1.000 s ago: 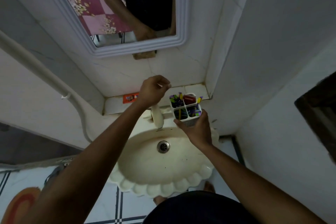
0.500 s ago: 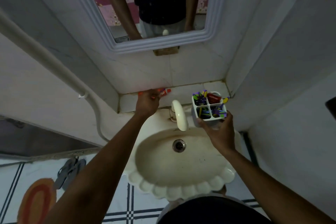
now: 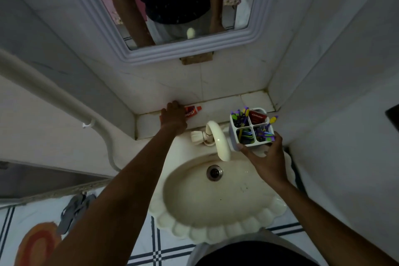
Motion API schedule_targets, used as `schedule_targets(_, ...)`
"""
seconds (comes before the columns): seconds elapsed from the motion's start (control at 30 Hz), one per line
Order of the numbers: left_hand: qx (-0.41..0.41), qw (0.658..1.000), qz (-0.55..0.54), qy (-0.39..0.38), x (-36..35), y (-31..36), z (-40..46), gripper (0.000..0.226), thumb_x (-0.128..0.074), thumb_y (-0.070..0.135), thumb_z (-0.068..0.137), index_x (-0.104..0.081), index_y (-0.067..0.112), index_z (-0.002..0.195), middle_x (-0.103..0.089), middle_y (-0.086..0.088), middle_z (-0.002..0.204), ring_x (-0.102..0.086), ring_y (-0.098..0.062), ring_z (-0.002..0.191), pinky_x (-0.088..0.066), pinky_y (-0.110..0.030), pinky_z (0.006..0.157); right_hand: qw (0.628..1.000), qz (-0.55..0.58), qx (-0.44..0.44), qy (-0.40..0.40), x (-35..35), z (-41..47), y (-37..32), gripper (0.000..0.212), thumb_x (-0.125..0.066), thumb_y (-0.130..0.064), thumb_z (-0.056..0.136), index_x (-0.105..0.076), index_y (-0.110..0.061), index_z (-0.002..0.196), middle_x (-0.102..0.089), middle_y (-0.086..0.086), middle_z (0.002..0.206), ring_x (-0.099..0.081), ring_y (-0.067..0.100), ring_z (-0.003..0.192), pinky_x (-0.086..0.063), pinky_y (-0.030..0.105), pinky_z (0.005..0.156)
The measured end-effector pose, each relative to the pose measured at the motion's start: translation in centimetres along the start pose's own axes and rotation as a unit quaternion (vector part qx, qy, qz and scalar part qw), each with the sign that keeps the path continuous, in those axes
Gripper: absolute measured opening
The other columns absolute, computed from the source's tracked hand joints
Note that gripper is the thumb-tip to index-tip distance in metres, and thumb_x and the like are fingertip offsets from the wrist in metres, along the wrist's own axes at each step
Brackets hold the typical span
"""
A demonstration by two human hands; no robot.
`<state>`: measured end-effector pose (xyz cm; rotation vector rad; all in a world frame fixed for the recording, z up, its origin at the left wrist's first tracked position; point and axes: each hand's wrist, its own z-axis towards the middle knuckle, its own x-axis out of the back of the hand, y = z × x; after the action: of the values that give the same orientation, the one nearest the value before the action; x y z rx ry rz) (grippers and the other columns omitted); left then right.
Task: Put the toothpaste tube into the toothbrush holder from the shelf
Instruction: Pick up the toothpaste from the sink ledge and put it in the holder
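Observation:
A red toothpaste tube (image 3: 193,111) lies on the tiled shelf (image 3: 224,107) behind the sink, its cap pointing right. My left hand (image 3: 172,117) covers the tube's left end, fingers curled down over it against the wall. A white four-compartment toothbrush holder (image 3: 234,136) stands at the sink's back right corner, holding several toothbrushes and another red tube in its far right compartment. My right hand (image 3: 266,158) grips the holder's near side, thumb on its left wall.
A cream tap (image 3: 218,139) curves over the scalloped sink (image 3: 216,229) between my two hands. A framed mirror (image 3: 248,36) hangs above the shelf. White walls close in on the right, and a pipe (image 3: 64,97) runs down the left wall. Slippers (image 3: 74,209) lie on the floor.
My left hand went from above the tap to the shelf and settled over the tube's left end. The view shifted, and my right hand stays on the holder.

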<state>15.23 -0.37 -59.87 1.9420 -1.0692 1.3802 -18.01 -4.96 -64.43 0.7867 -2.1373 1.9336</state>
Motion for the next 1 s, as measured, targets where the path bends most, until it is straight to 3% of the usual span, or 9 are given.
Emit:
schedule_targets(0.13, 0.016, 1.000, 0.002, 0.011, 0.2, -0.4, 0.2, 0.062, -0.066, 0.035, 0.102, -0.044, 0.009, 0.155, -0.041, -0.019, 0.157, -0.041, -0.038, 0.143, -0.036, -0.051, 0.119, 1.000, -0.003, 0.001, 0.001, 0.0, 0.3, -0.1, 0.105, -0.096, -0.087, 0.056, -0.040, -0.062, 0.140, -0.065, -0.015, 0.145, -0.068, 0.014, 0.131, -0.061, 0.041, 0.109)
schedule_targets(0.27, 0.030, 0.982, -0.172, 0.075, 0.5, -0.3, -1.2, 0.029, -0.067, 0.024, 0.100, -0.057, 0.016, 0.125, -0.070, -0.007, 0.112, -0.069, -0.032, 0.105, -0.057, -0.045, 0.090, 1.000, -0.009, 0.004, -0.008, 0.3, 0.2, -0.7, 0.113, -0.096, -0.087, 0.057, -0.041, -0.048, 0.148, -0.065, -0.014, 0.145, -0.069, 0.015, 0.130, -0.061, 0.040, 0.107)
schedule_targets(0.37, 0.034, 0.922, -0.369, 0.108, 3.7, 3.4, -5.6, 0.031, -0.069, 0.042, 0.101, -0.055, 0.019, 0.117, -0.073, -0.002, 0.094, -0.074, -0.026, 0.077, -0.059, -0.040, 0.069, 1.000, 0.002, 0.023, -0.009, 4.3, -0.3, -0.5, 0.116, -0.095, -0.089, 0.055, -0.043, -0.043, 0.148, -0.064, -0.015, 0.143, -0.068, 0.013, 0.128, -0.061, 0.038, 0.104)
schedule_targets(0.47, 0.040, 0.820, -0.569, 0.049, 6.2, 4.1, -6.1, 0.035, -0.068, 0.037, 0.105, -0.049, 0.016, 0.125, -0.072, -0.019, 0.111, -0.079, -0.028, 0.063, -0.065, -0.041, 0.056, 1.000, -0.015, 0.016, -0.016, 3.8, 0.1, -0.8, 0.120, -0.094, -0.090, 0.054, -0.043, -0.039, 0.150, -0.063, -0.015, 0.144, -0.067, 0.012, 0.129, -0.059, 0.033, 0.100)
schedule_targets(0.53, 0.032, 0.795, -0.606, -0.002, 7.8, 4.9, -7.1, 0.045, -0.075, 0.025, 0.101, -0.045, 0.018, 0.135, -0.068, -0.017, 0.121, -0.081, -0.027, 0.073, -0.065, -0.038, 0.059, 1.000, -0.013, 0.017, -0.017, 4.6, -0.4, -0.5, 0.120, -0.095, -0.089, 0.054, -0.044, -0.037, 0.149, -0.062, -0.013, 0.145, -0.066, 0.014, 0.129, -0.060, 0.035, 0.100)
schedule_targets(0.63, -0.023, 0.813, -0.581, -0.035, 10.4, 5.5, -8.5, 0.069, -0.086, 0.011, 0.090, -0.043, 0.022, 0.143, -0.064, 0.002, 0.122, -0.075, -0.018, 0.097, -0.062, -0.022, 0.060, 0.999, -0.025, 0.013, -0.019, 4.6, -0.2, -1.0, 0.115, -0.098, -0.083, 0.055, -0.045, -0.034, 0.144, -0.063, -0.009, 0.140, -0.069, 0.018, 0.127, -0.064, 0.043, 0.099)
schedule_targets(0.73, -0.085, 0.869, -0.487, -0.008, 11.2, 5.5, -9.6, 0.056, -0.087, 0.009, 0.087, -0.058, 0.016, 0.134, -0.069, 0.011, 0.114, -0.070, -0.006, 0.096, -0.060, -0.017, 0.061, 0.999, -0.037, 0.008, -0.025, 3.4, -0.4, -1.8, 0.119, -0.101, -0.079, 0.054, -0.047, -0.026, 0.146, -0.064, -0.003, 0.140, -0.070, 0.022, 0.126, -0.065, 0.048, 0.099)
schedule_targets(0.8, -0.120, 0.912, -0.387, 0.062, 11.9, 5.8, -10.2, 0.039, -0.086, 0.015, 0.089, -0.071, 0.012, 0.125, -0.074, 0.008, 0.110, -0.071, -0.003, 0.095, -0.063, -0.020, 0.071, 0.999, -0.037, 0.005, -0.028, 2.9, -0.2, -2.1, 0.122, -0.102, -0.077, 0.054, -0.048, -0.021, 0.149, -0.064, 0.001, 0.141, -0.069, 0.024, 0.128, -0.064, 0.050, 0.101)
schedule_targets(1.0, -0.172, 0.937, -0.279, 0.125, 12.3, 8.1, -12.2, 0.025, -0.082, 0.020, 0.094, -0.079, 0.010, 0.116, -0.080, -0.002, 0.109, -0.075, -0.016, 0.098, -0.064, -0.037, 0.090, 0.998, -0.044, 0.003, -0.053, 2.8, -0.2, -2.7, 0.127, -0.100, -0.078, 0.057, -0.044, -0.018, 0.154, -0.061, 0.004, 0.146, -0.067, 0.027, 0.134, -0.064, 0.052, 0.103)
